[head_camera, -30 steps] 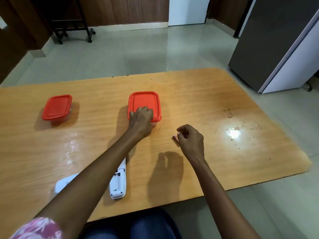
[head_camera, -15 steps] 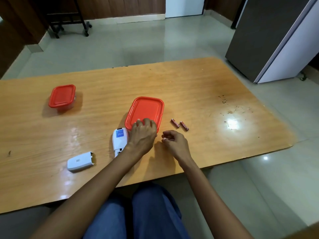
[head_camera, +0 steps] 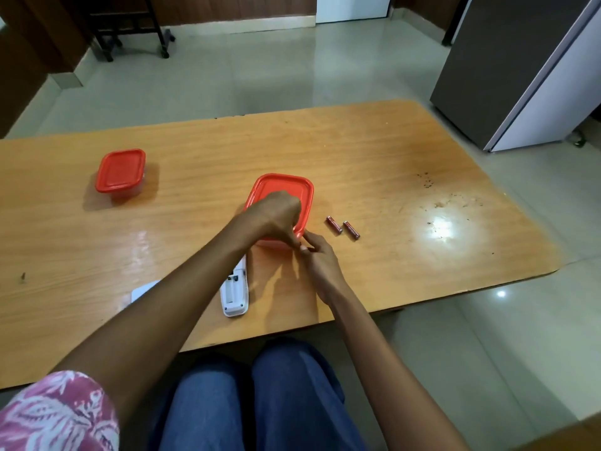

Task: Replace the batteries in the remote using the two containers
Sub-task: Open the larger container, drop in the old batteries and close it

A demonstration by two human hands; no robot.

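Note:
A red-lidded container (head_camera: 289, 190) sits at the table's middle. My left hand (head_camera: 276, 216) lies over its near part, fingers curled at the near right corner of the lid. My right hand (head_camera: 320, 258) meets it there, fingertips pinching at the same lid corner. Two dark red batteries (head_camera: 343, 226) lie side by side on the table just right of the container. The white remote (head_camera: 234, 288) lies face down with its battery bay open and empty, partly under my left forearm. Its white cover (head_camera: 143, 289) peeks out left of that arm. A second, smaller red-lidded container (head_camera: 120, 170) stands far left.
The wooden table (head_camera: 390, 177) has crumbs and a bright glare spot at its right side. A grey fridge (head_camera: 520, 66) stands right of the table. A black wheeled stand (head_camera: 130, 30) is at the far left on the tiled floor. My knees are under the near edge.
My right hand left the two batteries on the table and moved left to the near right corner of the container. My left hand shifted across the lid to the same corner.

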